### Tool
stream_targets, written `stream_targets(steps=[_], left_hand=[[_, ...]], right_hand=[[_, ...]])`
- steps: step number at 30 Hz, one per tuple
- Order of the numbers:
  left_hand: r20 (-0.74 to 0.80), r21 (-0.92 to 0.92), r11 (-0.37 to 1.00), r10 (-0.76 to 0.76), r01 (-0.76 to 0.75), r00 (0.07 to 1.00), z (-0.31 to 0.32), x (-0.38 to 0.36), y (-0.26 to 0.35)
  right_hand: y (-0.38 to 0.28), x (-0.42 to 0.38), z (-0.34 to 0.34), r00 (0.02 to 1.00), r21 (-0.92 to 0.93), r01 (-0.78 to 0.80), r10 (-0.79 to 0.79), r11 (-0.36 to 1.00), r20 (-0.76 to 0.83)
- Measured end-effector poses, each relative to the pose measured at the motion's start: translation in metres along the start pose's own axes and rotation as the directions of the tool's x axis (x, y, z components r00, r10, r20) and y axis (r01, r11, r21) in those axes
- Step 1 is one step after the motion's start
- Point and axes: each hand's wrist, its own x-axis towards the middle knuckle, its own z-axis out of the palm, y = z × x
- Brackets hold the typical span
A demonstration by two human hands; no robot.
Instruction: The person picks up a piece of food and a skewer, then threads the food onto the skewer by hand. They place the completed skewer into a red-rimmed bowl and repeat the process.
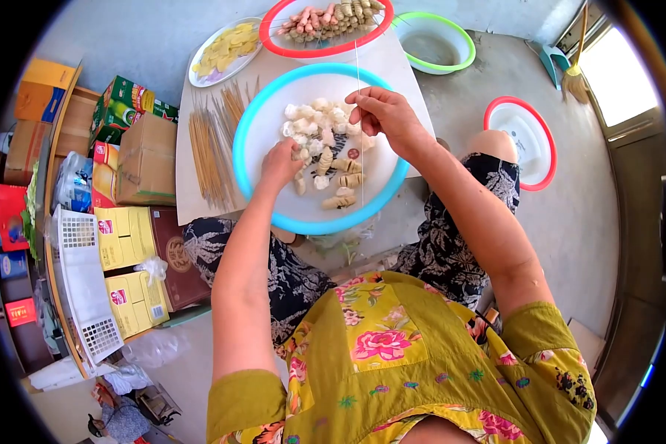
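A white basin with a blue rim [242,148] stands on the table in front of me. Pale cauliflower florets [318,111] are heaped toward its far side, with tan ridged rolls [348,180] nearer to me. My left hand [280,164] is in the basin's left part, fingers curled closed around what looks like a floret, mostly hidden by the fingers. Above the right side of the basin, my right hand [386,117] pinches a thin skewer [362,177] that stands nearly upright in view. Nothing is visibly threaded on it.
Loose bamboo skewers [209,159] lie left of the basin. Beyond are a plate of yellow slices [229,48] and a red-rimmed basin [270,37] of skewered pink and tan pieces. A green-rimmed basin [466,52] and another red-rimmed basin [547,140] sit right. Boxes [146,159] crowd the left.
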Motion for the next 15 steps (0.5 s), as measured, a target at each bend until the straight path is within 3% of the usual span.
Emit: stream_targets(steps=[2,4,5,6,7,8,10,15], left_hand=[[0.07,0.023,1.0,-0.021,0.019,0.997,-0.002,0.004,-0.003],[0.114,-0.185,0.979,-0.061,0.082,0.992,-0.006,0.009,-0.005],[0.116,-0.185,0.979,-0.061,0.082,0.991,-0.009,0.009,-0.004],[0.197,-0.472,0.856,-0.13,0.21,0.972,-0.014,0.01,-0.003],[0.293,-0.698,0.635,-0.168,0.331,0.941,-0.021,0.009,0.001],[0.291,-0.699,0.635,-0.17,0.33,0.942,-0.026,0.006,0.004],[0.312,-0.88,0.352,-0.079,0.319,0.947,-0.034,0.0,0.008],[0.326,-0.921,0.221,-0.014,0.321,0.945,-0.036,-0.002,0.005]], right_hand=[[0.001,0.001,-0.001,1.0,-0.026,0.0,0.0,1.0,0.004],[0.001,0.001,0.0,1.0,-0.037,-0.001,0.001,0.999,0.005],[0.001,0.001,0.0,1.0,-0.048,0.002,-0.002,0.999,0.008],[0.001,0.002,0.0,1.0,-0.048,0.002,-0.001,0.999,0.007],[0.002,0.001,0.001,1.0,-0.065,0.0,0.001,0.998,0.014],[0.002,0.002,0.003,1.0,-0.081,-0.001,0.003,0.997,0.023],[0.002,0.002,0.004,0.999,-0.085,-0.002,0.005,0.996,0.038],[0.005,0.003,0.007,0.998,-0.097,-0.007,0.012,0.995,0.054]])
